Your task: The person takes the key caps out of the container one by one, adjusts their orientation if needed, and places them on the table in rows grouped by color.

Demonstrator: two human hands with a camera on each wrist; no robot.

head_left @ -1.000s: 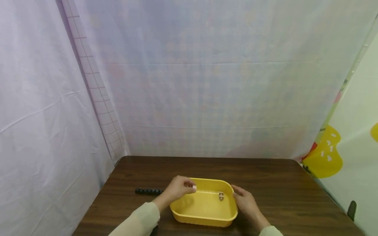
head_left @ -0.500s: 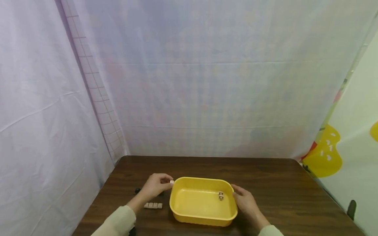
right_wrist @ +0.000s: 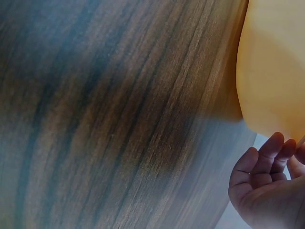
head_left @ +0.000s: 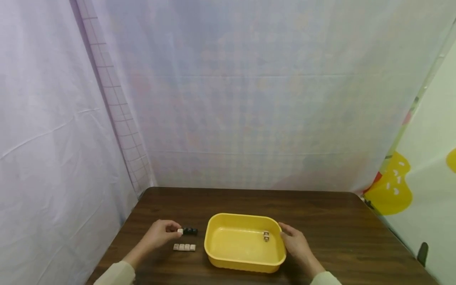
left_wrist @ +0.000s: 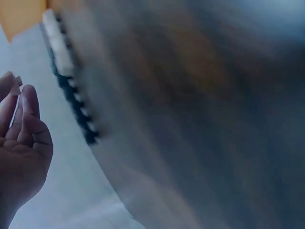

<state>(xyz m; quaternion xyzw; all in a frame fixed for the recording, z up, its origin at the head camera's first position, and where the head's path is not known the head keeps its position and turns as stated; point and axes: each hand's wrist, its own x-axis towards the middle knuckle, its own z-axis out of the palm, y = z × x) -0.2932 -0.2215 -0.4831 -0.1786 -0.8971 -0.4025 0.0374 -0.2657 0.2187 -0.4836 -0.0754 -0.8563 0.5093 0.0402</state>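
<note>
In the head view my left hand (head_left: pixel 158 234) pinches a small white keycap (head_left: pixel 180 231) between thumb and fingertips, right at the left end of a row of black keycaps (head_left: pixel 190 231). Nearer to me lies a short row of white keycaps (head_left: pixel 184 247). The left wrist view is blurred, with the fingers (left_wrist: pixel 29 102) bent around a small pale piece. My right hand (head_left: pixel 296 242) grips the right rim of a yellow plastic basin (head_left: pixel 246 266). Its curled fingers (right_wrist: pixel 269 150) lie against the basin's outside in the right wrist view.
Inside the basin, toward its right wall, two small brown-and-white keycaps (head_left: pixel 266 236) lie together. Everything stands on a dark wood-grain table (head_left: pixel 342 221). Pale curtains (head_left: pixel 249 118) hang behind it and at both sides.
My left hand has moved left from over the basin to the black row, carrying the white keycap. The white row has come into sight. My right hand stays at the basin's rim.
</note>
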